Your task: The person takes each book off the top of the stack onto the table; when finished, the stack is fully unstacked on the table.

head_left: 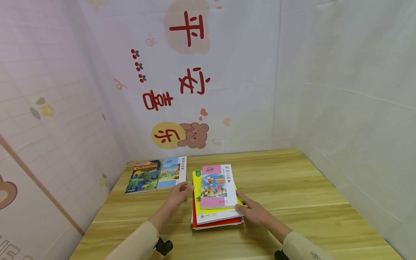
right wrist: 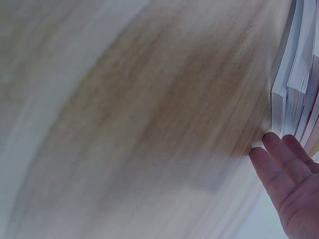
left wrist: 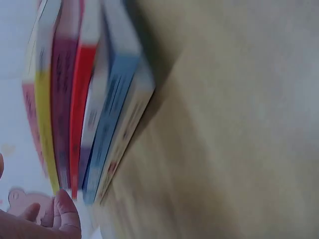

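Note:
In the head view a stack of several books stands mid-table. On top lies a pink-and-white book (head_left: 231,195), above a larger yellow-and-white book (head_left: 214,216). Beneath that a red book (head_left: 218,224) shows its edge. My left hand (head_left: 179,194) is at the stack's left side with fingers loosely bent, close to the spines. In the left wrist view, a red spine (left wrist: 79,109) and a blue spine (left wrist: 114,104) stick out unevenly. My right hand (head_left: 255,211) is at the right side. In the right wrist view its straight fingers (right wrist: 284,157) lie along the page edges (right wrist: 299,79).
At the table's back left, a dark green comic-style book (head_left: 143,177) lies beside a light blue book (head_left: 169,171). The wooden table (head_left: 276,180) meets a printed cloth backdrop (head_left: 240,90) behind and white cloth (head_left: 354,126) on the right.

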Tool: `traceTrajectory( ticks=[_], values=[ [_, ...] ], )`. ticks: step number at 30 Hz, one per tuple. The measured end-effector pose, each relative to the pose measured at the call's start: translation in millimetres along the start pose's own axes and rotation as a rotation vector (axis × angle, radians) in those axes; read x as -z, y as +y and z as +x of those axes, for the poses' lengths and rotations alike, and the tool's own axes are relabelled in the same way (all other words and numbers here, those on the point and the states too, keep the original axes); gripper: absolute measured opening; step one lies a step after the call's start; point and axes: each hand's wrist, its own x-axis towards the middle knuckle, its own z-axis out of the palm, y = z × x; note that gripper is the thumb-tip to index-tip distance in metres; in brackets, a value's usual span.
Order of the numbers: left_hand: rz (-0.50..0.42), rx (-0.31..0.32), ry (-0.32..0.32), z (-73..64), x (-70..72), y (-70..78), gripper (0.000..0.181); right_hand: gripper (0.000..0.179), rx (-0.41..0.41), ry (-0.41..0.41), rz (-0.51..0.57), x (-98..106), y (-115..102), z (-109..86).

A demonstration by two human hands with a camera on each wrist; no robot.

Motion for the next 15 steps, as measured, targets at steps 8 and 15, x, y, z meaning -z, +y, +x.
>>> traceTrajectory(
  ticks=[8, 15],
  values=[
    [0.003, -0.01, -0.065, -19.9, -17.6, -5.5, 0.072, 0.061, 0.031, -0.017, -0.007, 0.2, -1.4, -3.0],
    [-0.009, -0.074, -0.091, -23.6, -20.9, -10.1, 0.054, 0.058, 0.078, -0.03, -0.004, -2.2, -4.0, -3.6]
  ],
)
